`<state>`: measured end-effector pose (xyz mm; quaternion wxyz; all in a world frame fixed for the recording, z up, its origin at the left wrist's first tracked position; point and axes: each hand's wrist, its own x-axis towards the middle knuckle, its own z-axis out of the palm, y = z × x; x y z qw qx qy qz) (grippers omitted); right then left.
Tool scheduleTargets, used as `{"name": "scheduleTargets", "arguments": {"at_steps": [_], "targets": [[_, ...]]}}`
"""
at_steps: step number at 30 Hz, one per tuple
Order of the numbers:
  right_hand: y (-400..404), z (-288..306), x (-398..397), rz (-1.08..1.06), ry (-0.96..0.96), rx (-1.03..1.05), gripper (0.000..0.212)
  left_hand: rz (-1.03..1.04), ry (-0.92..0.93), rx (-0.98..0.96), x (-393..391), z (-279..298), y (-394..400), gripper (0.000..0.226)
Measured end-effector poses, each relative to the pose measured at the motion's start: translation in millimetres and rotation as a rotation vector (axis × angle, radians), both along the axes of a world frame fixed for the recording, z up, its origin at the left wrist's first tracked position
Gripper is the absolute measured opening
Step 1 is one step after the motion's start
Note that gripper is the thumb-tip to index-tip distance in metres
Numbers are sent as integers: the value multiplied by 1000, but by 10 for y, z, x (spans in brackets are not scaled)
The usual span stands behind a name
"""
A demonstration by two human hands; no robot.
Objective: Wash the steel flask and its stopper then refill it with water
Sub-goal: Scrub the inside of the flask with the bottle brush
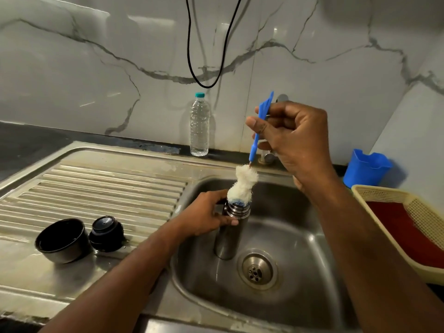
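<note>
The steel flask (228, 236) stands upright in the sink basin (288, 236), and my left hand (204, 216) grips it just below the threaded neck. My right hand (290, 138) holds the blue handle of a bottle brush (242, 185) above it. The white bristle head sits at the flask's open mouth, its tip just inside. The dark stopper (106, 233) and the black cup lid (62, 240) rest on the ribbed draining board (108, 188) to the left.
A clear plastic water bottle (199, 124) stands at the back behind the sink. A blue plastic mug (366, 168) and a yellow basket (406, 227) with red lining sit at the right. A black cable (206, 56) hangs down the marble wall. The tap is mostly hidden behind my right hand.
</note>
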<state>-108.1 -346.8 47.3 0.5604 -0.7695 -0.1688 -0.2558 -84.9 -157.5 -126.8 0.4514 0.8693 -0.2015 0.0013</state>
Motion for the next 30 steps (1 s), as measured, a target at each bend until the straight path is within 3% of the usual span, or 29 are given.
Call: {"name": "scheduleTargets", "arguments": {"at_steps": [9, 12, 16, 18, 25, 27, 30], "targets": [[-11, -14, 22, -25, -26, -96, 13, -7, 12, -2, -9, 17, 3, 69], [-16, -55, 56, -153, -52, -141, 10, 2, 1, 12, -4, 6, 0, 72], [112, -112, -50, -479, -137, -385, 23, 36, -43, -6, 2, -17, -14, 72], [191, -146, -104, -533, -145, -428, 23, 55, -51, -13, 10, -24, -12, 72], [223, -649, 152, -166, 150, -501, 12, 3, -12, -3, 6, 9, 23, 71], [237, -605, 151, -115, 143, -493, 10, 13, 0, -6, 25, -6, 57, 73], [198, -378, 116, -160, -27, -414, 7, 9, -5, -18, 34, 2, 59, 71]]}}
